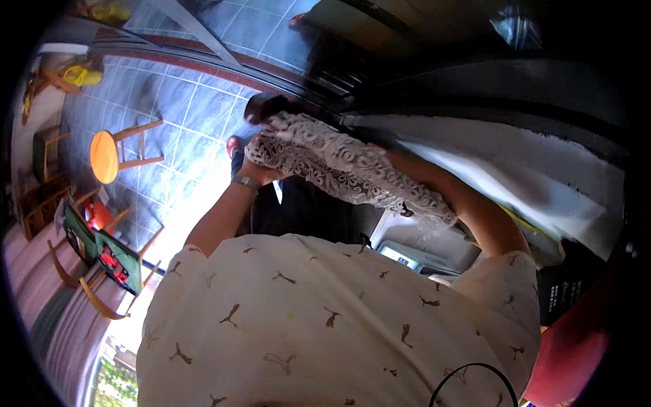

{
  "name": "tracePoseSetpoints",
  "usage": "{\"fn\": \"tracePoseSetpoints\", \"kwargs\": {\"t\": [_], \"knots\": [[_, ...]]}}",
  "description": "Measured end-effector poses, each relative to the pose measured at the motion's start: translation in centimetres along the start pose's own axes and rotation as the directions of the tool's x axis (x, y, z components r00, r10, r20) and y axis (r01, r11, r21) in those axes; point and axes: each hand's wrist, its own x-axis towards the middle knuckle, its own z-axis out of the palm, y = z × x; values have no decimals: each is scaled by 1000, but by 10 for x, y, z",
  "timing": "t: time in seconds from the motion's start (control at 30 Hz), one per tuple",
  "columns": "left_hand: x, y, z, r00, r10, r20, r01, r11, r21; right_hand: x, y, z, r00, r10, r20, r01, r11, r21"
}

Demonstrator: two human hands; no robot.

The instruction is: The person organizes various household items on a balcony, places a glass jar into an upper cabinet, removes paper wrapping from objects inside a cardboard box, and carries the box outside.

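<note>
A long bundle of cream openwork lace fabric (339, 169) stretches diagonally in front of my torso, gathered in loose folds. My left hand (260, 165) is closed on its left end, with a watch on that wrist. My right hand (393, 159) is at the upper right side of the bundle, its fingers hidden by the lace. Below the fabric are my dark trousers (291, 217) and a pale open-topped compartment (427, 241) holding a grey object. Reddish-brown shoes (234, 144) show beyond my left hand.
A wooden stool (104, 156) stands on the grey tiled floor (183, 108), with green-seated chairs (119, 261) lower left. A metal-framed glass panel (217, 51) runs along the top. A pale ledge (542, 163) lines the right, with a black bag (563, 285) below it.
</note>
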Motion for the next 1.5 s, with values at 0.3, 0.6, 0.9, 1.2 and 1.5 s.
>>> {"fn": "tracePoseSetpoints", "kwargs": {"t": [0.3,0.6,0.9,1.2,1.5], "knots": [[31,-36,56,994,-35,101,40,998,-49,-62,108,-63,896,435,-89,-419,895,151],[83,-5,61,975,-198,-100,188,977,-102,-90,216,-57,814,574,-92,-497,769,403],[53,32,76,937,-80,-339,99,994,37,-77,247,-24,763,603,-231,-502,779,375],[38,45,5,934,-1,-356,14,999,35,-87,201,-40,834,217,-508,-257,966,-10],[12,57,-24,991,-98,-90,80,978,-193,-77,147,14,764,48,-643,-384,835,-395]]}}
